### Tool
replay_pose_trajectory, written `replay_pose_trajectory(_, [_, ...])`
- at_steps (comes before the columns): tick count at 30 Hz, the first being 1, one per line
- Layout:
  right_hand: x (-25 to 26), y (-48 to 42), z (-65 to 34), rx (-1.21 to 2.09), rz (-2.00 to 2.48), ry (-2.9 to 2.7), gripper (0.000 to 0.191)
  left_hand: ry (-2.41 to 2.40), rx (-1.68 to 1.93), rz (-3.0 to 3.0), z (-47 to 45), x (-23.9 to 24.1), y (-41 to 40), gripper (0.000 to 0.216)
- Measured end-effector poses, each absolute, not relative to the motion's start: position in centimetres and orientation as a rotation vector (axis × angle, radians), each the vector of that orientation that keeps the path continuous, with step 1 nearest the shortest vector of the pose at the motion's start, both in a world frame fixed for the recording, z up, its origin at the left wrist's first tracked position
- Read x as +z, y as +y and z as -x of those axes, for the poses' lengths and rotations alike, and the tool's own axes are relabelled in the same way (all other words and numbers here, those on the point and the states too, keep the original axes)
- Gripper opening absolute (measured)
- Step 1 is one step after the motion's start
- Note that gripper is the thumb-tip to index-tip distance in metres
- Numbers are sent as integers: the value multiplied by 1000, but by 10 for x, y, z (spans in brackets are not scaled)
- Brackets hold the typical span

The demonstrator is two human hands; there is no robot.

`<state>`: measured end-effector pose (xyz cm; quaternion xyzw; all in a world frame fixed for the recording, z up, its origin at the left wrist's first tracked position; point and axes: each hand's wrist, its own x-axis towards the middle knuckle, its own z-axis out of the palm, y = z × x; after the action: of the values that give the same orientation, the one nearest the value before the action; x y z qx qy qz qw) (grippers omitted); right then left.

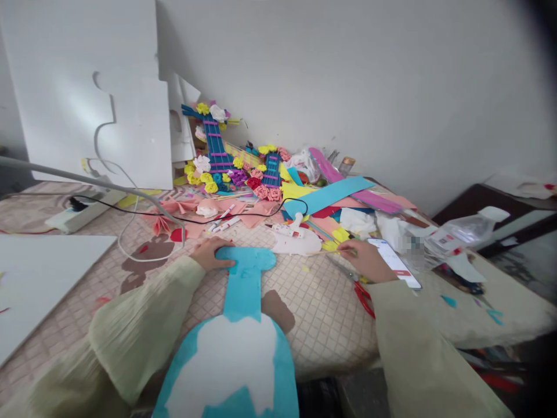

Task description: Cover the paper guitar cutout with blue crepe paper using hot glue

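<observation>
A guitar-shaped cutout, covered in light blue paper with a bare white patch on its body, lies with its head away from me and its body at the near table edge. My left hand grips the left end of its head, thumb on top. Over to the right, my right hand pinches a thin wooden stick, whose tip points left over a whitish flat piece. A white glue gun rests on that piece. Red-handled scissors lie just below my right hand.
Decorated paper guitars with flowers lean at the back. Coloured paper strips pile up beyond the glue gun. A phone and a plastic bottle lie right. A power strip, cables and a white board occupy the left.
</observation>
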<state>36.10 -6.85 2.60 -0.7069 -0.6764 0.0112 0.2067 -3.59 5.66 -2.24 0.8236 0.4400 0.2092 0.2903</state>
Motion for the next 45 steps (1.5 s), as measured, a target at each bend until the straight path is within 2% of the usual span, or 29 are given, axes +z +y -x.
replay_pose_trajectory(9, [19,-45,-296,59,1746,-1948,25,1118,652,-2032,34,-8,50,58])
replay_pose_trajectory(11, [20,-44,-265,158,1622,-2005,27,1121,682,-2018,31,-3,46,58])
replay_pose_trajectory(17, [23,-35,-196,581,1419,-1868,53,1022,879,-1839,25,12,31,50])
replay_pose_trajectory(23, [28,-24,-192,938,1273,-1789,44,950,921,-1798,32,19,26,41])
replay_pose_trajectory(26, [24,-24,-194,1030,1242,-1714,46,967,880,-1863,34,22,23,45])
replay_pose_trajectory(37, [15,-35,-196,1001,1271,-1580,39,972,800,-1889,26,19,14,45])
replay_pose_trajectory(45, [14,-39,-194,996,1298,-1572,37,1062,790,-1975,20,20,9,52])
